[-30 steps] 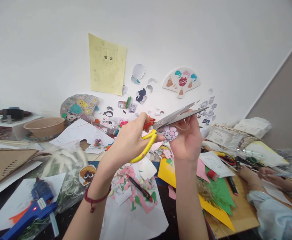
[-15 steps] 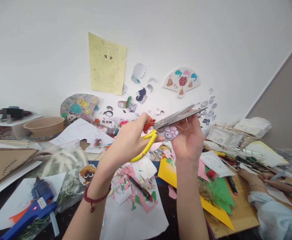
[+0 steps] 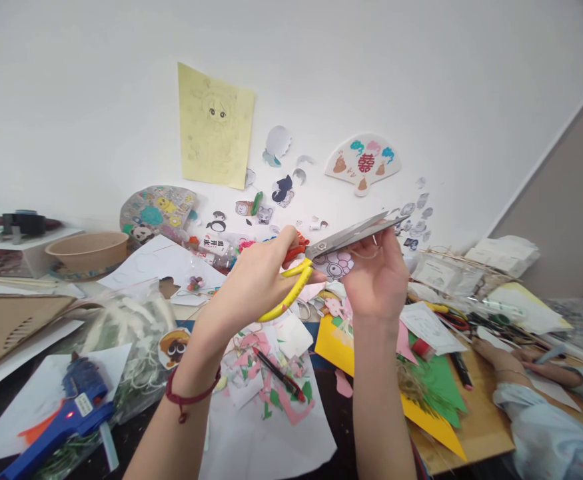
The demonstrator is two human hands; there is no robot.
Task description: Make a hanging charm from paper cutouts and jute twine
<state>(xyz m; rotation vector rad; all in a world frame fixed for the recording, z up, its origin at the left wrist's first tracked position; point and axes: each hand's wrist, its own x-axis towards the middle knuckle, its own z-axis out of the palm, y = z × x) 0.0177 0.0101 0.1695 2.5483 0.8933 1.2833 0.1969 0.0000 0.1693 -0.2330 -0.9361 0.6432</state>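
Note:
My left hand [image 3: 258, 270] is wrapped round scissors with yellow and orange handles [image 3: 288, 299]. Their long metal blades [image 3: 346, 236] point right, a little apart, and pass in front of the fingers of my right hand [image 3: 377, 283]. Below the blades, at the edge of that raised right hand, is a small paper cutout [image 3: 337, 267] with a pink and grey cartoon drawing. My right fingers are bent at it, and the blades partly cover the grip. A thin string [image 3: 366, 255] curves near the right fingertips. The cutout's upper part is hidden behind the scissors.
Paper scraps and a red-black pen [image 3: 281, 377] lie on a white sheet [image 3: 271, 453] below. A blue glue gun [image 3: 68, 417], its light lit, lies at left. Another person's hands [image 3: 514, 360] are at right. A wooden bowl [image 3: 87, 252] stands at far left.
The scissor tips have shifted slightly left and down, and the blades look a little closer together. Both hands keep nearly the same place and grip.

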